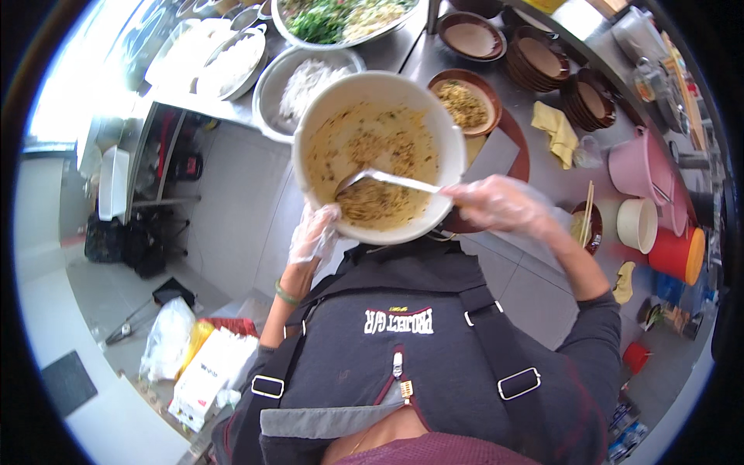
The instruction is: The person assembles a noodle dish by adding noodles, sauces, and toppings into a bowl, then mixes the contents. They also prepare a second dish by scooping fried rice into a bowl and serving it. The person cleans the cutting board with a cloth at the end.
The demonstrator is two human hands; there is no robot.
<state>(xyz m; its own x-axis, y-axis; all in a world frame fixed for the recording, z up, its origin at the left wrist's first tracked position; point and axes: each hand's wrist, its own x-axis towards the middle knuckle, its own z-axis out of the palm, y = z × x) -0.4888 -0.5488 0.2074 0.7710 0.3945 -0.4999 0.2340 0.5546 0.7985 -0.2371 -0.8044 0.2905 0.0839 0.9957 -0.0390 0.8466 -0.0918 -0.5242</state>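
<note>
My right hand (500, 203), in a clear plastic glove, grips the handle of a metal spoon (401, 180). The spoon's bowl dips into a brown, crumbly food mix (372, 203) inside a large white bucket (456, 145). My left hand (317, 229), gloved the same way, holds the bucket's near left rim; its fingertips are partly hidden there. Mix is smeared over the bucket's inner wall. Just beyond the bucket's right side, a brown-rimmed bowl (494, 99) holds a similar crumbly mix.
Behind the bucket stand a metal bowl of white strips (264, 99) and a large bowl of chopped greens (319, 23). Stacked brown bowls (537, 58), a yellow cloth (555, 131), a pink bucket (630, 163) and a bowl with chopsticks (596, 232) are on the right of the metal counter (401, 58).
</note>
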